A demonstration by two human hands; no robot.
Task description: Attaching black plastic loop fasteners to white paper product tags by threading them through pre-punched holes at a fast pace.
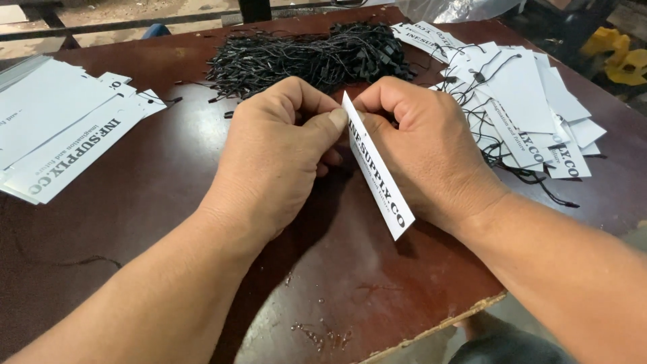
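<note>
A narrow white paper tag [377, 172] with black printing stands on edge between my two hands above the dark brown table [168, 168]. My left hand [280, 152] pinches the tag's top end with thumb and fingers. My right hand [421, 148] curls around the tag from the right, fingertips at the same top end. Whether a black string is between my fingers is hidden. A heap of black loop strings [310, 57] lies just beyond my hands.
A stack of white tags [60, 131] without strings lies at the left. Tags with black strings attached [519, 108] are spread at the right. The table's chipped front edge [431, 330] runs below my right forearm. Yellow objects [617, 54] sit off the table at the far right.
</note>
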